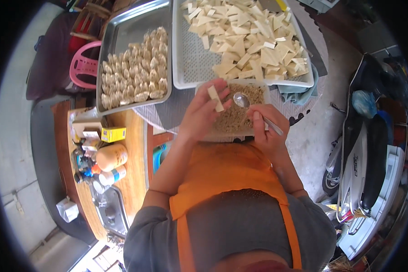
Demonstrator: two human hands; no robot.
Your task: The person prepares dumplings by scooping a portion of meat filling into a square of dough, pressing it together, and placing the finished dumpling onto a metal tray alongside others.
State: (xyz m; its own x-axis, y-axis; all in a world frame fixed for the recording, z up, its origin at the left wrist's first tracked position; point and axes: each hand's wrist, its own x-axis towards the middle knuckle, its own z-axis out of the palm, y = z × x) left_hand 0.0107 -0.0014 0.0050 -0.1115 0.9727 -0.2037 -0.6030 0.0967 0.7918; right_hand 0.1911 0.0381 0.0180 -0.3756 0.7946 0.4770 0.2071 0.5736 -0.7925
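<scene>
A pale rectangular strip (215, 98), perhaps tofu or dough, rests across the fingers of my left hand (200, 114), at the left side of a tub. My right hand (271, 127) grips a metal spoon (241, 100), its bowl above the crumbly brown filling (234, 119) inside the pale plastic tub (266, 89). Beyond the tub, a white perforated plastic tray (193, 51) carries a heap of pale cut pieces (248, 37), triangles and strips. Farther left, rows of small filled pieces (136, 73) fill the near part of a metal tray (129, 29).
A pink plastic chair (83, 64) stands beyond the metal tray. On the left, a wooden table (134, 149) holds bottles, a yellow box (113, 134) and a metal tray (109, 209). A green cloth (299, 91) lies under the white tray's corner. To the right is a scooter (357, 163).
</scene>
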